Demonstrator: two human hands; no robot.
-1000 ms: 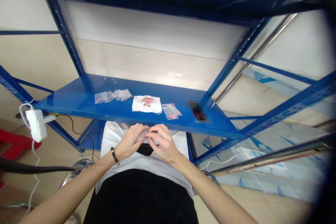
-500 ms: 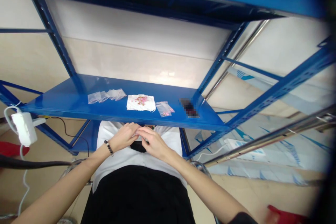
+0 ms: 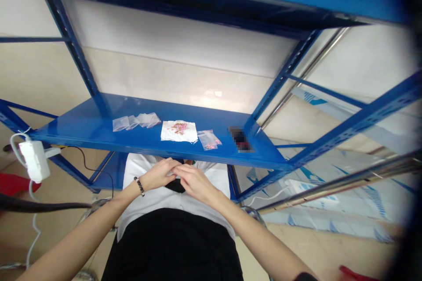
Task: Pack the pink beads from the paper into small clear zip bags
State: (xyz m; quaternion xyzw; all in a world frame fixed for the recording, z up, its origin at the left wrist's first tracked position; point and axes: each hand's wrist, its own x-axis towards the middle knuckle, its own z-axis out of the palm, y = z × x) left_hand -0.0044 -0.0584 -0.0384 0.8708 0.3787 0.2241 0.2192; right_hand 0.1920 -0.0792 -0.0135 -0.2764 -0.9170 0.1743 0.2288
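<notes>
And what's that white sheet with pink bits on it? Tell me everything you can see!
The white sheet looks thin and wrinkled, paper or cloth, I can't tell. It's roughly rectangular, with a ragged front edge, spread on the blue shelf. Small pink and brownish pieces lie heaped near its middle. A clear plastic bag lies close by its right. Nobody touches it.

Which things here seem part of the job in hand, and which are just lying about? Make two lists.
Likely the job:
left hand and right hand
clear bags
loose pink pieces on white sheet
bagged pink pieces

Likely just about:
pixelated dark object
hanging white adapter
</notes>
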